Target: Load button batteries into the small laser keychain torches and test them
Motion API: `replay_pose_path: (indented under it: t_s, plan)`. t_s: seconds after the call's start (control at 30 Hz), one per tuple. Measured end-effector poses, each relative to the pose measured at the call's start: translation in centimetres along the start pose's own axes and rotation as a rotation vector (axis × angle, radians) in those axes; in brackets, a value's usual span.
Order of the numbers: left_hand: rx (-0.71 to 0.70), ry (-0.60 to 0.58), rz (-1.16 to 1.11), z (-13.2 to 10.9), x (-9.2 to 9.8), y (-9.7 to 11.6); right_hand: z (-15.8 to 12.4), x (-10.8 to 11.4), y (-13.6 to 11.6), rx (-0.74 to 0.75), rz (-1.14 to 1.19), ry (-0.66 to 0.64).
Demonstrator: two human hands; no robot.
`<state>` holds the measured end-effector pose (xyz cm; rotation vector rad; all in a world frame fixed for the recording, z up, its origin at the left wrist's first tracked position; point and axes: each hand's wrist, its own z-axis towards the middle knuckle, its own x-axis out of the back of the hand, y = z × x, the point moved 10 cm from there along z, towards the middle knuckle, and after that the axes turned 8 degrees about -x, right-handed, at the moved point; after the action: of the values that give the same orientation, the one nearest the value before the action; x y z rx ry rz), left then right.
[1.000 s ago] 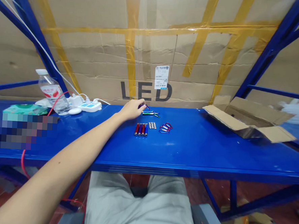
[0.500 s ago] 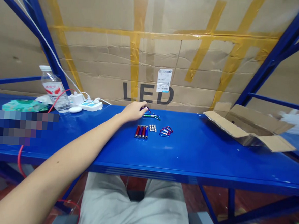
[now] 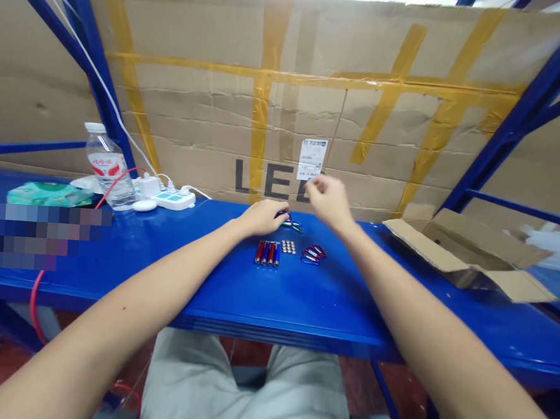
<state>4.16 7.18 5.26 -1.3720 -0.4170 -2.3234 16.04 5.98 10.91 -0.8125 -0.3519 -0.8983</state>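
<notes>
My left hand point(image 3: 264, 217) rests at the back of the blue table, fingers curled over a small pile of coloured metal pieces point(image 3: 289, 224); its fingertips are partly hidden. My right hand point(image 3: 327, 198) is raised in front of the cardboard, to the right of the left hand, with its fingers bent together; what they hold, if anything, is too small to tell. Nearer to me lie several red and blue tubes point(image 3: 268, 253) side by side, small silver button-like pieces point(image 3: 288, 247) in rows, and several red and blue carabiners point(image 3: 312, 254).
An open cardboard box point(image 3: 467, 249) sits on the right of the table point(image 3: 302, 312). At the left are a water bottle point(image 3: 109, 170), a white power strip point(image 3: 174, 198), a green packet point(image 3: 48, 193) and a red cable. A large cardboard sheet point(image 3: 210, 117) stands behind.
My right hand has come into view from the right and is raised near the back of the table. My left hand remains at the pile. The view has shifted slightly.
</notes>
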Motion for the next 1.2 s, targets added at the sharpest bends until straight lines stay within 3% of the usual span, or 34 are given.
replay_pose_path:
  t_s: [0.1, 0.2, 0.27, 0.33, 0.43, 0.6, 0.93, 1.2]
  plan:
    - [-0.030, 0.020, 0.023, 0.4, 0.1, 0.8, -1.4, -2.0, 0.4, -0.014, -0.189, -0.086]
    - [-0.040, 0.028, 0.040, 0.4, 0.2, 1.2, -2.7, -3.0, 1.2, -0.031, -0.226, -0.210]
    - [-0.046, 0.019, 0.043, 0.3, 0.0, 1.3, -3.6, -4.1, 1.1, 0.028, -0.204, -0.332]
    - [-0.054, 0.008, 0.041, 0.1, -0.2, 1.3, -4.3, -4.6, 1.2, 0.056, -0.154, -0.373]
    - [-0.064, 0.008, 0.042, -0.1, -0.4, 1.3, -4.6, -5.4, 1.7, 0.039, -0.054, -0.380]
    - [-0.076, -0.023, 0.044, -0.2, -0.8, 1.3, -4.8, -7.1, 2.5, -0.040, 0.052, -0.500]
    - [-0.091, -0.066, 0.067, -0.1, -1.4, 0.9, -5.0, -6.5, 1.9, -0.016, -0.065, -0.512]
    - [-0.105, -0.125, 0.053, 0.1, -2.6, -0.1, -4.4, -5.5, 2.3, -0.041, -0.183, -0.424]
